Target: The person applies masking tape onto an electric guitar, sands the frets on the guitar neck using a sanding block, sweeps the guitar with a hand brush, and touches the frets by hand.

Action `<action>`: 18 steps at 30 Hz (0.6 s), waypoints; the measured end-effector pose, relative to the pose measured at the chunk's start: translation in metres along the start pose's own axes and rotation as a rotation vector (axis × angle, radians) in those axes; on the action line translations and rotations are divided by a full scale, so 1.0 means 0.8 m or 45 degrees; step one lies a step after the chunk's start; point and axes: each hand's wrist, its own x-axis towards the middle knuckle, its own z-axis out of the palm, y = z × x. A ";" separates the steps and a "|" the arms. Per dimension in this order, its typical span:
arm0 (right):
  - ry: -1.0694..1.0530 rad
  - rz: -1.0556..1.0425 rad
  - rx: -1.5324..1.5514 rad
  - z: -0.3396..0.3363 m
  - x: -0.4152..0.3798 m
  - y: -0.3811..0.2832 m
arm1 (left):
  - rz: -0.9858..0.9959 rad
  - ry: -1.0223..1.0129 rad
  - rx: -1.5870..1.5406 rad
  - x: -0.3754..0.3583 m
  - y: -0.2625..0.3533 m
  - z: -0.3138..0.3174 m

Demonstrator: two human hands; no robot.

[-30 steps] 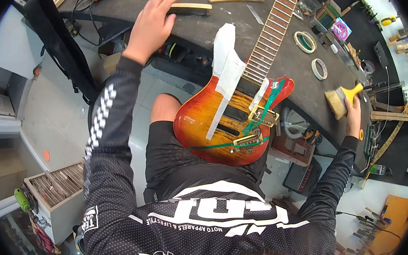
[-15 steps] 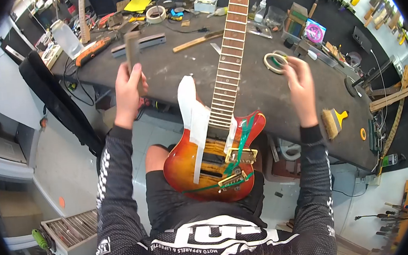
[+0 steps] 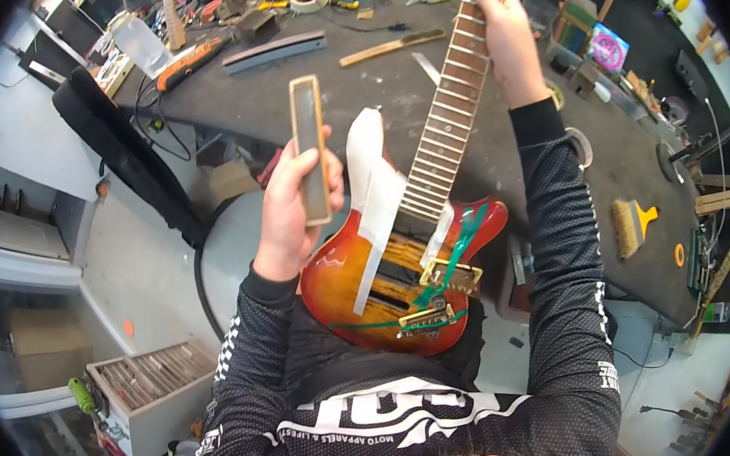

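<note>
My left hand [image 3: 289, 204] grips a narrow wood-edged block [image 3: 309, 116] with a flat grey face, held upright left of the guitar. An electric guitar with a red-to-amber sunburst body [image 3: 338, 269] rests on my lap, its neck [image 3: 447, 121] slanting up to the right over the workbench. My right hand [image 3: 509, 37] is wrapped round the upper neck, thumb on the fretboard's edge. White masking [image 3: 373, 171] covers the upper horn and runs beside the neck. Green tape [image 3: 466, 236] crosses the body near the gold bridge parts [image 3: 451, 274].
On the dark workbench [image 3: 345, 95] lie a grey bar [image 3: 274, 52], a wooden-handled tool [image 3: 393, 47], an orange power tool [image 3: 190, 63] and a yellow-handled brush [image 3: 634, 226]. A black case [image 3: 128, 153] leans against the bench at left; a crate [image 3: 154, 398] stands below.
My right hand has moved from above the bench up to the neck and grasped it. My left hand has come inward with the block, turning its grey face into view. The neck leans further right.
</note>
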 end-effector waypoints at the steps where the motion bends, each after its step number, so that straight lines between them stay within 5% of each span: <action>1: -0.016 -0.003 0.009 -0.001 0.000 -0.004 | 0.004 -0.033 0.051 0.002 0.000 0.006; 12: 0.049 -0.096 0.054 0.010 0.002 -0.031 | 0.512 0.067 1.347 0.003 -0.070 0.047; 18: 0.082 -0.221 -0.041 0.010 0.001 -0.028 | 0.803 0.078 1.542 0.009 -0.080 0.059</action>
